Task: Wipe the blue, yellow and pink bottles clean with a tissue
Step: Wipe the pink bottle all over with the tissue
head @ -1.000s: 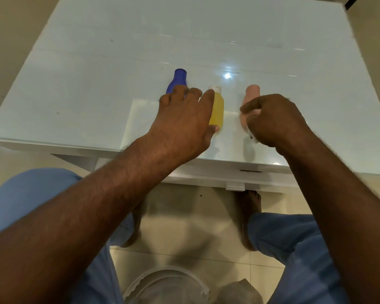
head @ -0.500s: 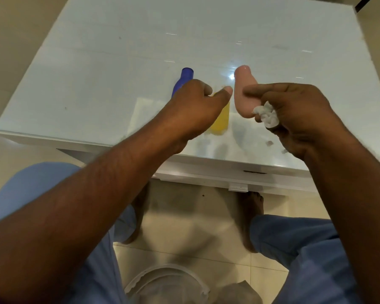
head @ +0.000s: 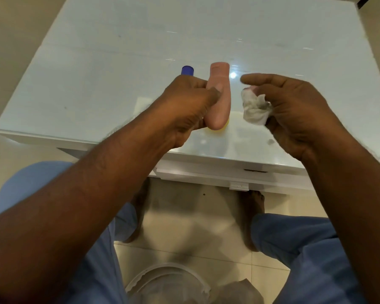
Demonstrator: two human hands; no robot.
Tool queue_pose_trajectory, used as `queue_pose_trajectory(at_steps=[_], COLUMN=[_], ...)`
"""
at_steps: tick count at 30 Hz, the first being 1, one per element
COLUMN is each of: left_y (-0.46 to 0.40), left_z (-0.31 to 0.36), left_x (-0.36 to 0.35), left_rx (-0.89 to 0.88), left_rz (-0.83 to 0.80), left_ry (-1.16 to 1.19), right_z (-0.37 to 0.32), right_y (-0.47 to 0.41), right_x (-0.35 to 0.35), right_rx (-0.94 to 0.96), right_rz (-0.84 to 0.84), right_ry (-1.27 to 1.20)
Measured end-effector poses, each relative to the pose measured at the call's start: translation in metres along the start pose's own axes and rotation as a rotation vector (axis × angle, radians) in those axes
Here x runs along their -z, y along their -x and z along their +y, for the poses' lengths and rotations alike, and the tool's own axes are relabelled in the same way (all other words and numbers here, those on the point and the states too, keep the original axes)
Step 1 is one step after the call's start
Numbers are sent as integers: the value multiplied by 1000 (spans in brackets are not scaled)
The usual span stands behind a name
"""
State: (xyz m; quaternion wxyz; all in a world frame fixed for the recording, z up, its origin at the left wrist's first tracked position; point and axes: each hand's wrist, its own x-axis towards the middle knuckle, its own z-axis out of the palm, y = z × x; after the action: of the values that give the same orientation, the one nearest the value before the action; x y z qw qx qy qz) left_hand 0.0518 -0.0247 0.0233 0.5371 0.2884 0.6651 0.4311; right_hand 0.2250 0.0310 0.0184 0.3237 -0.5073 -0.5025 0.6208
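At frame centre we hold the pink bottle raised in left hand fingers, the tissue pinched in the right hand; wiping appears pending, blue bottle and yellow bottle waiting on the worktop.

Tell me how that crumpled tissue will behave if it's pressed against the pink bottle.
The tissue looks soft and floppy, bunched in the right hand, so it should mould to the pink bottle. It is probably very light. Being thin, it may tear or shed bits under hard rubbing.
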Motion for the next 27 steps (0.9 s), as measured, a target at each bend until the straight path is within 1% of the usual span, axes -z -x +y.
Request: queue_pose_trajectory(at_steps=[2,3,5,7,10,13,16,20,21,23,25,27], left_y=[0,1,2,3,5,9,11,12,14,13,10,6], left_z=[-1,-1,-1,-1,-2,0,-1,-2,-3,-4,-3,-3], left_x=[0,-1,-4,-7,-13,-13,-12,-15,-16,-14,-7,-3], left_rx=[1,-6,-19,-31,-40,-80,-52,-52,-62,-41,-11,-30], left_rz=[-28,-39,-43,-62,-80,-79,-91,-169,-190,-160,-76,-25], left_ry=[-1,1,21,65,226,378,439,415,412,455,463,383], right_z=[4,6,11,12,11,10,10,11,12,14,18,21], right_y=[-4,-5,-5,-2,2,8,11,10,11,14,18,23], right_x=[2,2,1,-4,-11,-16,-20,-20,-21,-24,-28,-30], right_rx=[93,163,320,421,499,560,596,713,737,739,734,738], right_rz=[96,132,201,240,225,161,127,164,151,78,-47,-182], right_ry=[-22,12,154,248,294,321,369,436,457,470,513,592])
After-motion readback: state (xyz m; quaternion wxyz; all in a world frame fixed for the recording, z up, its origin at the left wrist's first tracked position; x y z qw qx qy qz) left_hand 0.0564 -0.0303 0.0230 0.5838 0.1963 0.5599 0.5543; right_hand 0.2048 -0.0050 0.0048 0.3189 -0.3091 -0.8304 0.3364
